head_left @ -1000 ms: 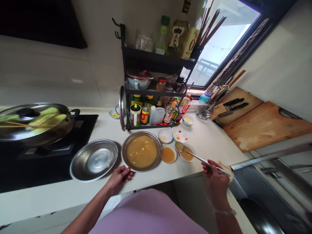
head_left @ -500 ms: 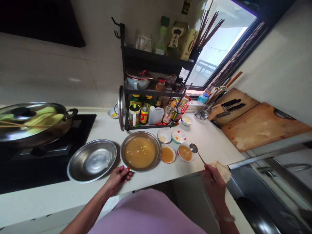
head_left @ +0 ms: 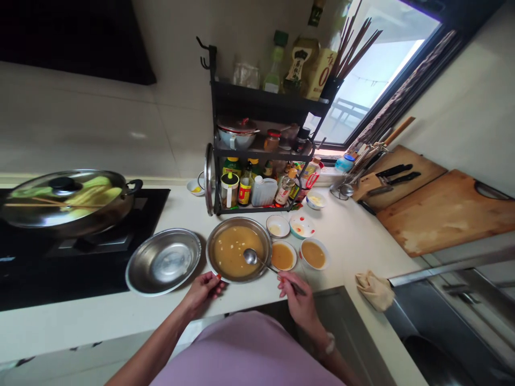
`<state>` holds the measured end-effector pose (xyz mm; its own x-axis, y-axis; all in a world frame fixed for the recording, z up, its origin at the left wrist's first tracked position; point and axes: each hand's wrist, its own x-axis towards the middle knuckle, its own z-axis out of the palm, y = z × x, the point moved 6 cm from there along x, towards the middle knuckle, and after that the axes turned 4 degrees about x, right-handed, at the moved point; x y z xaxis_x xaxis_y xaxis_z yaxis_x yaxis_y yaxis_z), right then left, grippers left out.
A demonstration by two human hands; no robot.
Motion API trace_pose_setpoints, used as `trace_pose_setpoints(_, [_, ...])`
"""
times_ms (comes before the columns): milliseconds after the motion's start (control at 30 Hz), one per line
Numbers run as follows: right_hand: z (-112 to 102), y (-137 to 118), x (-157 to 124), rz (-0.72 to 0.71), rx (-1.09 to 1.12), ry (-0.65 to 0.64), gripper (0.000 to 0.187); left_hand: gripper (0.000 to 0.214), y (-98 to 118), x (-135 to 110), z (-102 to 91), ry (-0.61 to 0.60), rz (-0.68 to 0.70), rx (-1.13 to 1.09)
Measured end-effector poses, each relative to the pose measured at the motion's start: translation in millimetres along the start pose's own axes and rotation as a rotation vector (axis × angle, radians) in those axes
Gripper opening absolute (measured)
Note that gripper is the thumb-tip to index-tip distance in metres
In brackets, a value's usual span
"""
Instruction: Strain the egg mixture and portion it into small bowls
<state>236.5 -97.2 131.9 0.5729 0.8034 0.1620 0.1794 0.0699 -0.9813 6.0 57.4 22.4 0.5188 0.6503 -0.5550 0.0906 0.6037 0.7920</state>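
Note:
My left hand (head_left: 206, 292) grips the near rim of a round metal basin (head_left: 211, 252) that holds brown broth (head_left: 233, 249) with small pale bits in it. In my right hand (head_left: 298, 300) is the handle of a metal ladle (head_left: 250, 256). Its bowl hangs over the right part of the broth, or just touches it; I cannot tell which. Right of the basin stand two small bowls of brown liquid, a nearer-left bowl (head_left: 282, 256) and a right bowl (head_left: 314, 253). Behind them sit a small white dish (head_left: 277, 226) and a patterned bowl (head_left: 302, 227).
An oval-looking metal basin (head_left: 163, 262) stands left, beside the stove with a lidded pan (head_left: 68, 201). A black rack (head_left: 265, 153) of bottles and jars rises behind. To the right are a crumpled cloth (head_left: 375, 290), cutting boards (head_left: 446, 209), knives (head_left: 396, 174) and a sink (head_left: 422, 316).
My right hand has moved left with the ladle, from the right small bowl to over the broth basin. My left hand keeps its place at the rim. The view has shifted slightly.

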Motion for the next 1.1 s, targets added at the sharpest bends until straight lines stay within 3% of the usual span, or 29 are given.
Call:
trace_pose_setpoints(167, [28, 16, 12, 0.042, 0.033, -0.067, 0.021, 0.033, 0, 0, 2.3, 0.005, 0.013, -0.023])
trace_pose_setpoints(333, [40, 20, 17, 0.079, 0.050, -0.043, 0.026, 0.036, -1, 0, 2.6, 0.017, 0.021, -0.033])
trace_pose_setpoints(633, [22, 45, 14, 0.268, 0.257, 0.143, 0.033, 0.035, 0, -1, 3.4, 0.020, 0.011, -0.038])
trace_pose_setpoints(1100, [1, 33, 10, 0.341, 0.445, 0.276, 0.027, 0.035, 1, -2, 3.7, 0.017, 0.002, -0.032])
